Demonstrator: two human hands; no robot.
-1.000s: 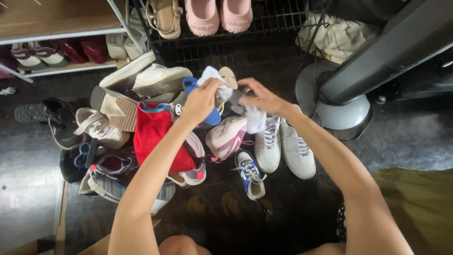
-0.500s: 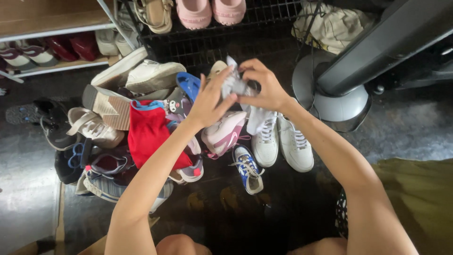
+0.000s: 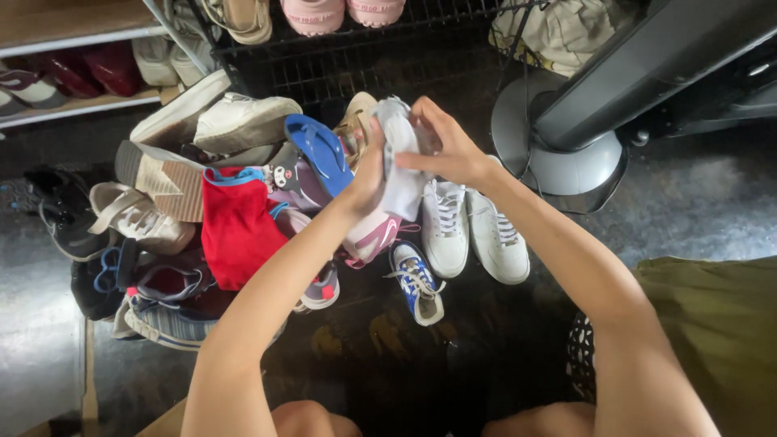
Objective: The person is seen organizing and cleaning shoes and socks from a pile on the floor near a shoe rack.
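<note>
Both my hands pinch soft white cloth sock (image 3: pixel 401 174) above shoe pile: left hand (image 3: pixel 368 174) closed on edge, right hand (image 3: pixel 445 150) gripping top. Best keep fabric taut, fingers near hem.

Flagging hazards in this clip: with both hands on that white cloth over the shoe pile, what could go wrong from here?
1. The white cloth hangs loose below the left hand and right hand; its free end might slip from the grip onto the dark floor.
2. The blue flip-flop sits propped atop the heap beside the left hand; a bump could likely topple it.
</note>
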